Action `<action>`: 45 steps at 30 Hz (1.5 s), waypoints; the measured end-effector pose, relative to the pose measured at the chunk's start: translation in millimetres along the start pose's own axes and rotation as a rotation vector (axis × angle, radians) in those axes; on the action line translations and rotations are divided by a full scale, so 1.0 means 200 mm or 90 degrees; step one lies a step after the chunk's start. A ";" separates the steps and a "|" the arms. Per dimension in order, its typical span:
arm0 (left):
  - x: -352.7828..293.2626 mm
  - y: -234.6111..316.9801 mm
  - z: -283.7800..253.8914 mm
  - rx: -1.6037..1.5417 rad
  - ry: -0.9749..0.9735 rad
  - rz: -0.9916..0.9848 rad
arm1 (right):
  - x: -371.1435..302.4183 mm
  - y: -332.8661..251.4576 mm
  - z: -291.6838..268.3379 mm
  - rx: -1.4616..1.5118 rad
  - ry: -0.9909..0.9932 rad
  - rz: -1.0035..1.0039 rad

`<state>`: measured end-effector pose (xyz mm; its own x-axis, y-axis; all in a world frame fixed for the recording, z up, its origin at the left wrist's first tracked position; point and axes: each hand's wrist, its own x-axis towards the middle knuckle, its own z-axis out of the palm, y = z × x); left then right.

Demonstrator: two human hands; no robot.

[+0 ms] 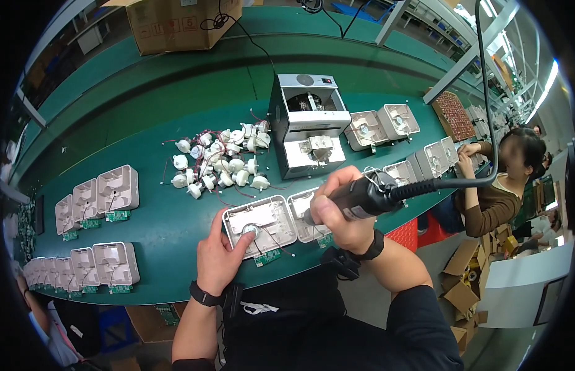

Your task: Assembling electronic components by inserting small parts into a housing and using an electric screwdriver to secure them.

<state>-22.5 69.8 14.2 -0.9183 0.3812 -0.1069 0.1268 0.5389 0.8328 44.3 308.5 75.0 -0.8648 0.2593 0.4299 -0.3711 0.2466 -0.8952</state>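
Note:
My right hand is wrapped round a black corded electric screwdriver, whose tip points to the left, over a white plastic housing. My left hand grips the left side of another open white housing at the table's near edge. Its thumb presses on a small round part inside, from which thin wires run. A green circuit board hangs by wires at this housing's near side. The second housing, just right of it, is partly hidden by my right hand.
A loose pile of white wired motor-like parts lies beyond my left hand. Right of it stands a grey-and-black screw feeder. Rows of housings line the left; more housings stand right. The screwdriver's cable crosses toward a seated co-worker.

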 end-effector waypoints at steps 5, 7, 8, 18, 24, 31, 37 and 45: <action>0.01 0.01 -0.01 0.002 -0.003 0.001 | 0.01 0.00 0.04 0.075 0.061 0.026; 0.01 0.00 -0.01 0.003 -0.006 0.004 | 0.04 -0.05 0.00 0.073 0.039 0.024; 0.01 0.00 0.00 -0.002 -0.006 0.013 | 0.06 -0.09 -0.03 0.073 0.015 0.025; 0.02 -0.02 -0.02 0.024 -0.031 0.033 | 0.51 -0.14 -0.15 0.028 0.180 -0.099; 0.00 -0.09 0.00 -0.012 0.000 0.052 | 0.41 -0.20 -0.06 0.074 0.127 0.000; 0.01 -0.08 0.00 -0.010 0.006 0.079 | 0.12 -0.40 0.16 0.245 -0.107 0.021; 0.00 -0.05 -0.03 0.001 -0.012 0.062 | 0.07 -0.26 0.35 0.192 -0.135 0.087; 0.01 -0.05 -0.03 0.027 -0.015 0.052 | 0.05 -0.07 0.37 0.133 -0.144 0.085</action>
<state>-28.0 59.9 8.7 -0.8954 0.4421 -0.0529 0.2167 0.5366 0.8155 15.1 239.1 83.4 -0.9549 0.0568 0.2914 -0.2906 0.0213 -0.9566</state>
